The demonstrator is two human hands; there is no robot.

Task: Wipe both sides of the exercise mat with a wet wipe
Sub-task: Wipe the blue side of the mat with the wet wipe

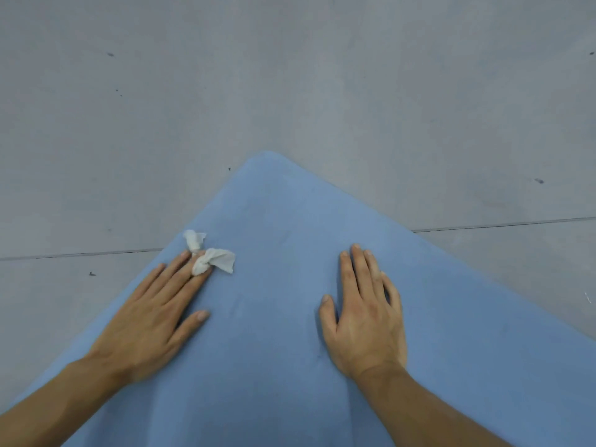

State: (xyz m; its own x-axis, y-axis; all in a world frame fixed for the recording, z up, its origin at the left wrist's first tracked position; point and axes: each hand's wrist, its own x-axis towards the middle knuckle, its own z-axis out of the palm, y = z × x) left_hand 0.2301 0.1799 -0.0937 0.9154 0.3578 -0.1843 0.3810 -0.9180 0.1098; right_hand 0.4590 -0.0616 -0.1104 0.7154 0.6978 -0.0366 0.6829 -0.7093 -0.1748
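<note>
A light blue exercise mat [274, 343] lies on the floor, one rounded corner pointing away from me. My left hand [154, 321] rests flat on the mat near its left edge. A crumpled white wet wipe [215, 261] is pinched between that hand's index and middle fingertips, and both of its ends stick out onto the mat. Palm down on the mat to the right lies my right hand [364, 321], its fingers stretched out and holding nothing.
Grey tiled floor [290, 75] surrounds the mat on the far, left and right sides, with a grout line [80, 254] crossing it and a few small dark specks. No other objects are in view.
</note>
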